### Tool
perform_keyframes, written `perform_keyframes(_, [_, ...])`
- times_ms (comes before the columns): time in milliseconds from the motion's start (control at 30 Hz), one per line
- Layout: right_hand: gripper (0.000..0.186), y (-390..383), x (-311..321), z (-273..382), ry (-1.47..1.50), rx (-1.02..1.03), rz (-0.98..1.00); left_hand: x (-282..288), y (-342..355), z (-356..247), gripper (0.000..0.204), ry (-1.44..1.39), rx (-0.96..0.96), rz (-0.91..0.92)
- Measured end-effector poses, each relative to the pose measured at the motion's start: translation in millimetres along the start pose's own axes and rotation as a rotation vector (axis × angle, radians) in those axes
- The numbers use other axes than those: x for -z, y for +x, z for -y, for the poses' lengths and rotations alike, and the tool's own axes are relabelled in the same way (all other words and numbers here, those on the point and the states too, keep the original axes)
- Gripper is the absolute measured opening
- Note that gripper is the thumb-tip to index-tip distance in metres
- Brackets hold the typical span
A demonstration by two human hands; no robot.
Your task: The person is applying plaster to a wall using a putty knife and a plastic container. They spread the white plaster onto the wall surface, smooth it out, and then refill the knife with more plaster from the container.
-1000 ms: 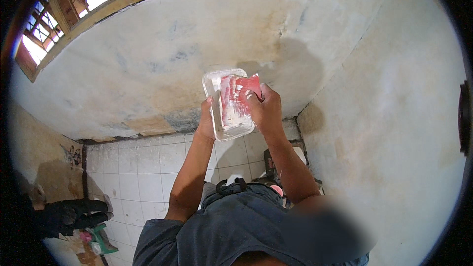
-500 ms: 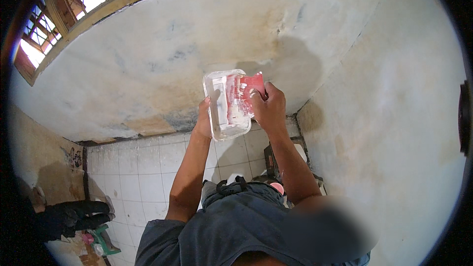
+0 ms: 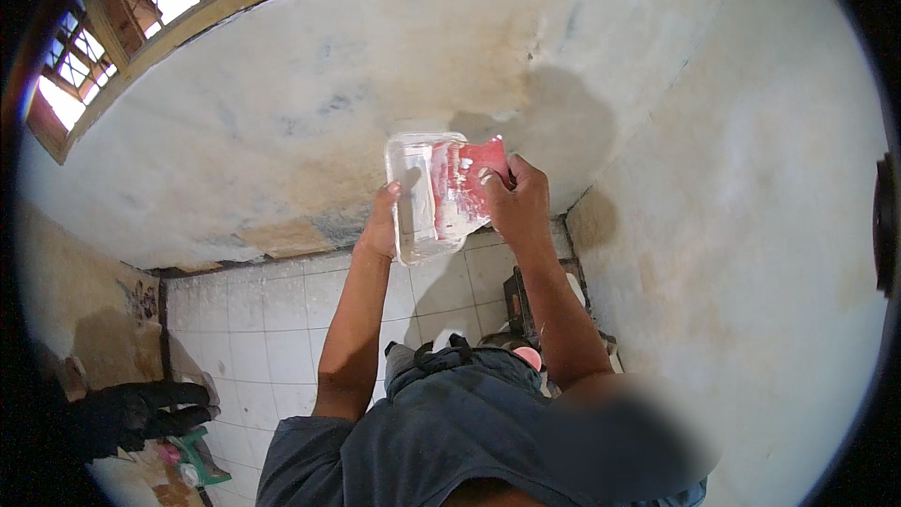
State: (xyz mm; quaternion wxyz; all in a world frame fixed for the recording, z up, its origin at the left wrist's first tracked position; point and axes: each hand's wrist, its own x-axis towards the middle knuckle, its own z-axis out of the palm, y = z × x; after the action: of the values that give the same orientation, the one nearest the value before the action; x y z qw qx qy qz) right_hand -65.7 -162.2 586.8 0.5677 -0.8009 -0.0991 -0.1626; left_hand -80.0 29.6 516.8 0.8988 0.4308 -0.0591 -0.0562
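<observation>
My left hand [image 3: 380, 225] grips the left side of a clear plastic tray [image 3: 411, 242], smeared with white paste. My right hand [image 3: 516, 207] is closed on a red, flat scraper [image 3: 481, 160] with its thumb on the face. The scraper's wide blade, streaked with white paste, overlaps the right part of the tray. Both hands are raised in front of the stained, patchy white wall [image 3: 319, 131], above the floor.
A barred wooden window [image 3: 113, 28] is upper left. Side walls [image 3: 732, 272] close in. On the tiled floor [image 3: 272, 319], dark items [image 3: 516, 305] lie by the right corner. At lower left are a person in dark clothing [image 3: 131, 413] and a green-and-pink object [image 3: 192, 460].
My right hand and the scraper have shifted to the right across the tray. My left hand and the tray have moved slightly left.
</observation>
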Motion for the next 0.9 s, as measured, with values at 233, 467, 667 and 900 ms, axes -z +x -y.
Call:
perform_keyframes(233, [0.023,9,-3,-2,-0.025,0.079,-0.002,-6,2,-2,0.086,0.002,0.052,-0.034])
perform_keyframes(467, [0.024,5,-6,-1,0.048,0.039,-0.011,-17,3,-6,0.082,-0.023,0.004,-0.096])
perform_keyframes(667, [0.022,3,-4,10,-0.146,0.181,0.007,-22,3,-6,0.081,-0.319,0.061,0.066])
perform_keyframes(900, [0.023,-2,-5,22,-0.095,0.259,0.135,-17,17,-4,0.079,-0.132,0.016,0.07])
